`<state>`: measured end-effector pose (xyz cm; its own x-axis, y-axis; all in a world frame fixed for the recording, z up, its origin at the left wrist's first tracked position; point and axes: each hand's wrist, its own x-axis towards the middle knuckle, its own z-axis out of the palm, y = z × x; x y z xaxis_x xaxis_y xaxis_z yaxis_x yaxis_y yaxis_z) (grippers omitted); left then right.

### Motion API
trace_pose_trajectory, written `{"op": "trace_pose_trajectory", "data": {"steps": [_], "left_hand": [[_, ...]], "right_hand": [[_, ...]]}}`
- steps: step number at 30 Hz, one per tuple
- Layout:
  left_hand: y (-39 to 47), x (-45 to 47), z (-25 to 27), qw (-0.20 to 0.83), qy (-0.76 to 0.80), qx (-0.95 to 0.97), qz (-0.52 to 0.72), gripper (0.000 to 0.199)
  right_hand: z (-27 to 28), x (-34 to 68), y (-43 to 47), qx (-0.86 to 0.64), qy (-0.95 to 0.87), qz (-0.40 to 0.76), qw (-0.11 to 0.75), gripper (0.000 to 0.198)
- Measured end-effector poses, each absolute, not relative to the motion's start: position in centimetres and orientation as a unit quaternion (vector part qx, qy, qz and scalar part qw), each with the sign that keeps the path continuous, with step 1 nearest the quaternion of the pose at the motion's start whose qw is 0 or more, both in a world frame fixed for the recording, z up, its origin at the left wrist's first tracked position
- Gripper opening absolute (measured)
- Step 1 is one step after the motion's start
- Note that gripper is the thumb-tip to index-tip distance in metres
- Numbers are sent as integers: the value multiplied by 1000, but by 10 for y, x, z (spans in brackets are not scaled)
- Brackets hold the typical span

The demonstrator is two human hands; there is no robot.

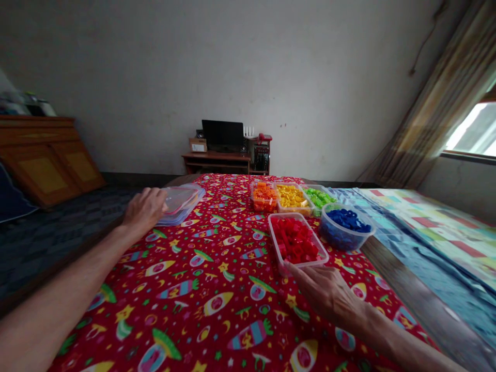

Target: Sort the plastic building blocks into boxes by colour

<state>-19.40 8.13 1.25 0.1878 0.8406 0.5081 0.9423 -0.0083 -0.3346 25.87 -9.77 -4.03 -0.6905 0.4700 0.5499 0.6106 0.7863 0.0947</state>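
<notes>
Left hand (145, 209): at the lids (175, 221), stacked by the bench's left side. Fingers bent over the near-left rim of the top one, a clear lid (179, 199) with a red edge. Whether the grip is closed on that lid, or merely laid against it, cannot be told.

Right hand (329, 289): low, palm down, fingertips at the near-left corner of the red tub (275, 237). Contact looks likely; thumb hidden, so whether the grip has pinched the rim cannot be told.

Red tub: right of middle on the bench (228, 279), uncovered, filled with red pieces (296, 240). Behind it, side by side: orange tub (265, 205), yellow tub (296, 211), green tub (318, 211). Blue tub (338, 239), round, just beside on the right, near the edge of the cloth (217, 258). All uncovered.

Risks (judged):
- Red tub has only a corner touched. A downward press there could tip it and spill loose pieces.
- A push rightward could run it into the blue tub, which has little cloth beyond it.
- A drag could ruck the cloth, if loose, and jolt the tubs.
- Lids lie thin and close; a careless lift might bring up two, or slide the stack toward the left edge.
</notes>
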Motion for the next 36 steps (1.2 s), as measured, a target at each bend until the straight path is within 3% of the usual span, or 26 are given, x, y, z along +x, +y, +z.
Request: {"op": "trace_pose_trajectory", "data": {"steps": [5,10,16,18,22,26,29,36], "left_hand": [[97,-197,38,347,-649,-657,-163,26],[88,-148,80,356,-568,-674,-311,35],[72,-53,103,221,-423,-759,-442,26],[75,-34,100,163,-405,-775,-457,23],[91,-14,88,90,-386,-791,-466,20],[111,-7,82,69,-380,-800,-460,21],[124,-3,82,64,-392,-808,-435,21],[145,15,85,-12,-398,-818,-416,18]], "right_hand": [[-10,259,-96,-320,-896,-172,254,31],[37,251,-52,-360,-853,-190,326,23],[68,225,34,-370,-836,-150,378,35],[71,214,52,-382,-855,-84,341,31],[71,202,66,-368,-874,173,266,40],[67,208,69,-382,-784,355,338,49],[66,217,73,-389,-762,376,355,51],[64,221,82,-402,-809,345,255,35]]}}
